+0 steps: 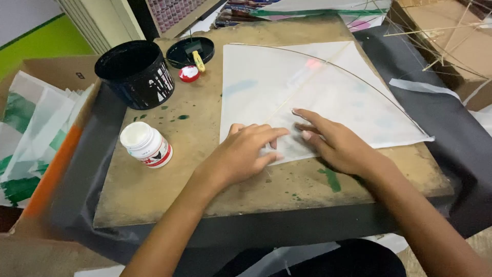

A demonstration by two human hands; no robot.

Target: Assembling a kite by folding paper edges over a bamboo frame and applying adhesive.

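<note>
A white paper kite sheet (307, 92) lies flat on a stained wooden board (169, 184), with a thin straight stick along its middle and a bowed stick (359, 77) arching across it. My left hand (246, 154) presses palm down on the sheet's near corner, fingers spread. My right hand (333, 141) rests beside it on the same corner, fingers flat and pointing left, touching the paper. Neither hand holds anything.
A white glue jar (146, 144) stands at the board's left. Behind it are a black bucket (136, 72), a black lid with a small brush (193, 51) and a red-and-white cap (189, 73). Thin sticks (441, 41) lie at the right, and paper sheets (31, 133) at the left.
</note>
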